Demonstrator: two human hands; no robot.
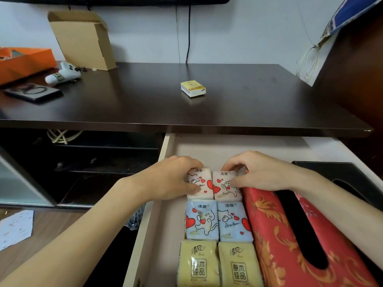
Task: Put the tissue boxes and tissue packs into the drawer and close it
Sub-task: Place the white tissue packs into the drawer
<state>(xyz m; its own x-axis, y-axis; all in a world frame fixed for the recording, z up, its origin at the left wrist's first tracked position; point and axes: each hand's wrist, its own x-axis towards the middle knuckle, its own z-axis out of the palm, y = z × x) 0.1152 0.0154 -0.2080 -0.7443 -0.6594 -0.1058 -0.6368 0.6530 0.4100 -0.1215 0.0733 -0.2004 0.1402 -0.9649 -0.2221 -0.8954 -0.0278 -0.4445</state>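
Observation:
The drawer [165, 146] stands pulled out below the dark tabletop. Inside it lie two pink heart-print tissue packs side by side. My left hand [172, 177] grips the left pink pack [204, 188] and my right hand [261, 170] grips the right pink pack [224, 189]. Toward me lie two blue cat-print packs [217, 221], then two yellow packs [217, 264]. A red and gold tissue box [290, 241] fills the drawer to the right of the packs, under my right forearm. A black tissue box [348, 179] sits at the drawer's right side. One yellow pack [193, 88] rests on the tabletop.
On the dark tabletop [145, 100] stand a cardboard box [83, 40] at the back left, an orange box [22, 63], a white plush toy [62, 74] and a dark phone [33, 92]. Open shelves with cables lie left of the drawer. A paper sheet [16, 228] lies on the floor.

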